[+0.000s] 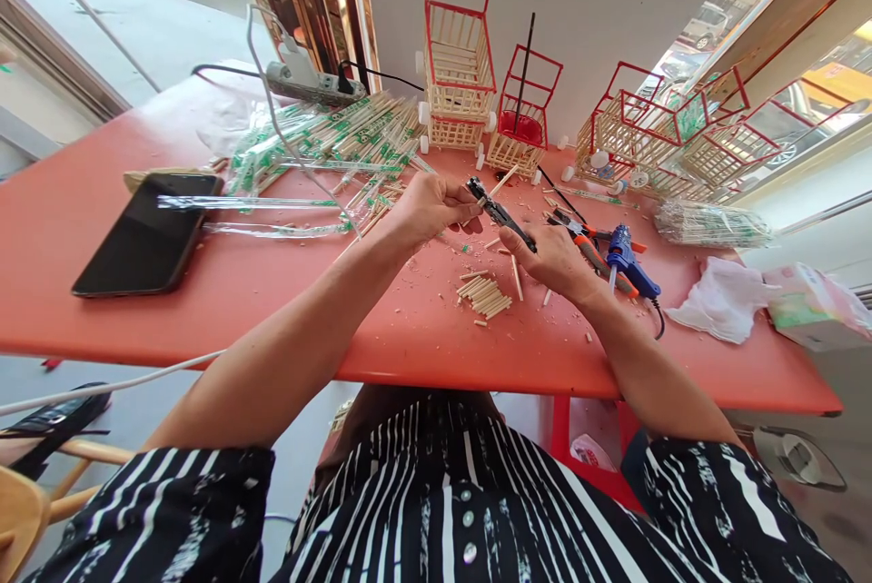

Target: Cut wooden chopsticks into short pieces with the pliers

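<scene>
My right hand (549,256) is closed around a black hand tool (502,214) that looks like pliers or cutters, its head pointing up and left. My left hand (436,203) pinches a thin wooden stick (505,180) at the tool's jaws; the stick's far end sticks out beyond them. Whether the jaws are closed on it I cannot tell. Just below the hands lies a small pile of short cut sticks (485,294) on the red table (409,329). Another loose stick (517,278) rests beside the pile.
Wrapped sticks (341,138) are heaped at the back left, near a phone (146,233) and power strip (317,83). Small stick-built carts (460,56) stand along the back. To the right are pliers (592,251), a blue glue gun (630,261) and a tissue pack (817,303).
</scene>
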`<state>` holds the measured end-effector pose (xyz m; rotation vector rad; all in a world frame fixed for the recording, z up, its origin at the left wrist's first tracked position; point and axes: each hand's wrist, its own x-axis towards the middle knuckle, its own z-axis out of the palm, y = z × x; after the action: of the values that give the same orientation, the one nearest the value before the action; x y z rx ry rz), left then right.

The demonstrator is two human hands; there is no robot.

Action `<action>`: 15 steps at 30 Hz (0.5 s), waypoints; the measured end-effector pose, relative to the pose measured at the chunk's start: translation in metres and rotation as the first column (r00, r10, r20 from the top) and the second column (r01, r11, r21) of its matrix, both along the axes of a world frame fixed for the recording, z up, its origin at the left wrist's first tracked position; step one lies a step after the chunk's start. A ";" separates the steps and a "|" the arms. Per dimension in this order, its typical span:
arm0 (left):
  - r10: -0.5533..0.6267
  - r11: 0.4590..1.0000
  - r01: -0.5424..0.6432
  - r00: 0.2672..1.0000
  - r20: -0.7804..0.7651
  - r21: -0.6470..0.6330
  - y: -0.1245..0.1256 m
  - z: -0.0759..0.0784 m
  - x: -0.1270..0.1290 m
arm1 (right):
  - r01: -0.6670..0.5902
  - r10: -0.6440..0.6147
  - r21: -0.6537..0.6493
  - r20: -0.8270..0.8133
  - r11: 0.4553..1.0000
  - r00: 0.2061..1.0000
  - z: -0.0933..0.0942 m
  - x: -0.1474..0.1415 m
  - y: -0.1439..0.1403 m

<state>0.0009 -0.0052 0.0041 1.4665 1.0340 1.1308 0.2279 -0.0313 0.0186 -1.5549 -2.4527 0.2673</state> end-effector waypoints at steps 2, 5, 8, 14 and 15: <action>0.005 1.000 -0.005 1.000 -0.006 0.012 -0.001 0.000 0.000 | -0.006 0.005 -0.032 -0.015 0.999 1.000 0.002 0.000 -0.002; 0.015 0.999 -0.015 1.000 -0.010 0.031 -0.003 0.002 0.002 | -0.016 0.014 -0.069 -0.043 0.997 0.999 0.006 0.000 -0.003; 0.034 0.998 -0.032 0.999 -0.039 0.062 -0.005 0.005 0.003 | -0.013 0.008 -0.078 -0.054 0.997 0.999 0.009 -0.001 -0.004; 0.062 0.993 -0.054 0.996 -0.071 0.103 -0.004 0.005 0.006 | -0.005 0.002 -0.044 -0.059 0.999 0.998 0.005 -0.002 -0.005; 0.053 0.994 -0.047 0.997 -0.064 0.097 -0.004 0.005 0.006 | -0.004 0.002 -0.029 -0.052 1.000 0.999 0.003 -0.001 -0.004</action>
<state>0.0064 -0.0090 0.0089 1.5707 1.0808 1.1881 0.2267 -0.0356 0.0217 -1.5363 -2.4220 0.3415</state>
